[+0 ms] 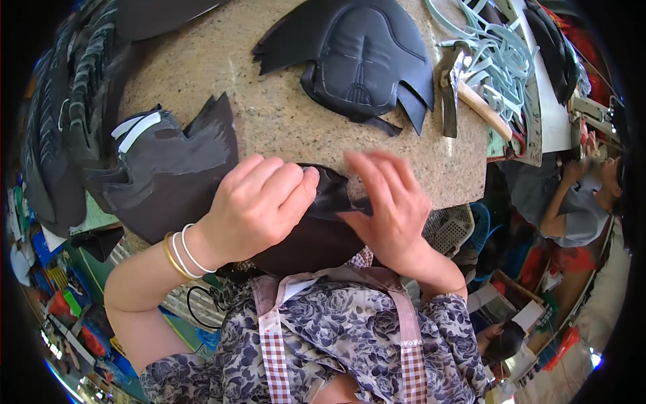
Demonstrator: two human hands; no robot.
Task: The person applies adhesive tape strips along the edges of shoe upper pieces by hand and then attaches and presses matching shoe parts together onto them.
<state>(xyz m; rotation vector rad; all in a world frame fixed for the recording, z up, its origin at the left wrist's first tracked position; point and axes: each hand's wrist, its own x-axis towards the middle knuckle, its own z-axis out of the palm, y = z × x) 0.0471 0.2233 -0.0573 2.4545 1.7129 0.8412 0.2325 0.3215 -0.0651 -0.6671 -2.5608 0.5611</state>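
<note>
A black leather-like piece (306, 246) hangs over the near table edge between my hands, its top folded and shiny. My left hand (259, 202) is closed on the upper left edge of this piece, thumb pressed against the fingers. To its right is my right hand (390, 202), fingers spread and slightly blurred, with the thumb beside the folded edge. Left of my hands lies a flat black piece (178, 168) with grey smears and two white strips (140, 128). Beyond them rests a stitched, padded black leather piece (356, 57).
On the speckled stone tabletop (282, 101) lies a hammer (481, 108) beside tangled pale blue strips (498, 60). Stacked black pieces (84, 101) cover the left side. Past the right edge are a plastic basket (451, 225) and a person in grey (572, 202).
</note>
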